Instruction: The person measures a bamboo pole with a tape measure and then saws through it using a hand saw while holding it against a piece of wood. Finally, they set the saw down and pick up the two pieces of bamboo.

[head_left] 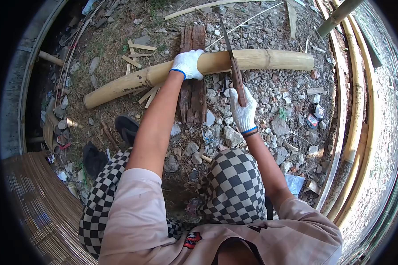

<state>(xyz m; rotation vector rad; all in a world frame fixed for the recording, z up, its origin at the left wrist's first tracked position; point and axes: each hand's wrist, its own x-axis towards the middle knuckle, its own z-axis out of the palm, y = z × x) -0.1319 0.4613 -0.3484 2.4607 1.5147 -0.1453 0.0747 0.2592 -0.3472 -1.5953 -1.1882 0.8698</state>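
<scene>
A thick pale bamboo pole (pixel 269 59) lies crosswise in the head view, resting over a dark, weathered wooden plank (pixel 192 104). My left hand (pixel 188 64), in a white knit glove with a blue cuff, is wrapped over the pole above the plank and presses on it. Just right of there, a hand saw (pixel 237 79) crosses the pole, seen nearly edge-on. Its long thin blade points away from me; its teeth are hidden. My right hand (pixel 243 110), gloved the same way, is closed around the brown wooden handle on my side of the pole.
Rubble and stones (pixel 234 134) cover the ground. Split bamboo strips (pixel 139 55) lie left of the plank. Long bamboo poles (pixel 357 101) run along the right side, near a red-and-black object (pixel 312 120). A bamboo slat screen (pixel 35 203) stands lower left. My checkered knee (pixel 236 185) is close below.
</scene>
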